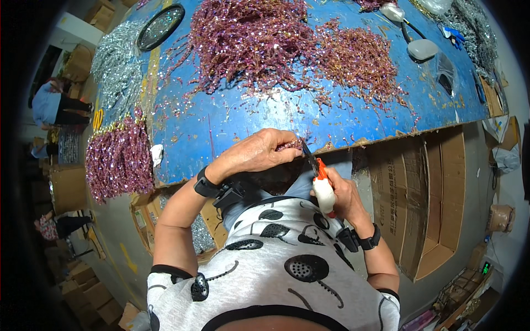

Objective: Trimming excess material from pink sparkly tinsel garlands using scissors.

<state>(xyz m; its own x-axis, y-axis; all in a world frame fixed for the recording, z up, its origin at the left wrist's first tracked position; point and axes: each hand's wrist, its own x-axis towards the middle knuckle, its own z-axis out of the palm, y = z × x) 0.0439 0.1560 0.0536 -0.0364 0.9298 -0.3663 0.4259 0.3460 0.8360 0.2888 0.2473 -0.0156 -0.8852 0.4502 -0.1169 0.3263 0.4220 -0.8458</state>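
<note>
Near the front edge of the blue table (187, 129), my left hand (251, 151) pinches a short bunch of pink sequin strands (290, 145) between thumb and fingers. My right hand (346, 196) is wrapped around scissors (323, 187) with orange handles and a white wrapping. Their dark blades point up and away from me, beside the pink strands at my left fingertips. Whether the blades touch the strands I cannot tell. Beyond my hands lie a large heap of pink sequin strands (254, 44) and a looser reddish-pink heap (359, 69).
Pink strands (118, 160) hang over the table's left edge, below silver strands (116, 63) and yellow handles (98, 118). A dark oval tray (160, 27) and a white-headed device (423, 49) sit farther back. Cardboard boxes (397, 209) stand below right. People (52, 105) are far left.
</note>
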